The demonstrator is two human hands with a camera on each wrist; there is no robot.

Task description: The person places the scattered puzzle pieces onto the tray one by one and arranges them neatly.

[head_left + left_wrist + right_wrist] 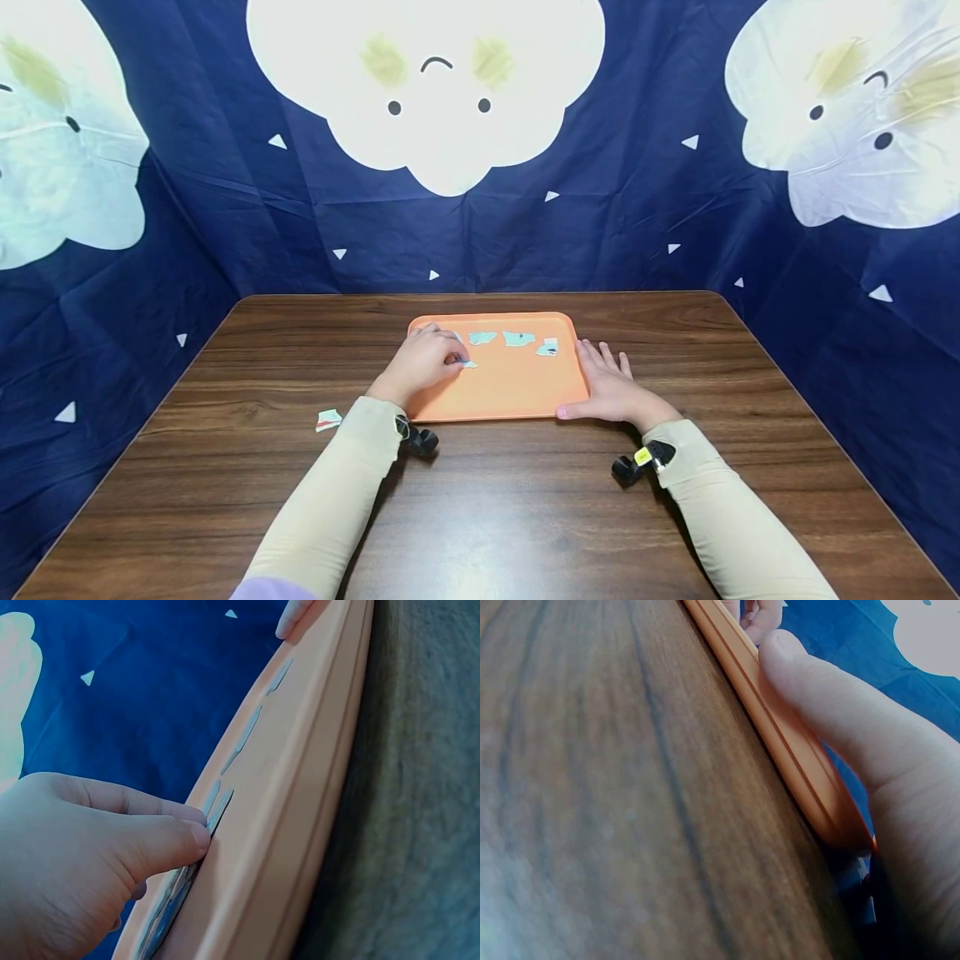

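An orange tray (pixel 517 387) lies on the table with several torn-looking light blue paper pieces on it, among them pieces (pixel 482 337) (pixel 518 339) (pixel 547 347) along its far side. Over the tray's left part, my left hand (pixel 423 360) pinches a flat blue piece (pixel 220 810) between thumb and finger, low against the tray. More pieces lie partly hidden under that hand. My right hand (pixel 611 393) rests at the tray's right edge, fingers straight and spread, with the thumb (pixel 786 652) touching the near rim in the right wrist view.
Off the tray, to the left, another piece (pixel 328 419) with a red mark lies on the brown wooden table (pixel 480 492). Dark blue cloth (pixel 480 233) with white clouds and triangles hangs behind and beside the table. A dark device is strapped to each wrist.
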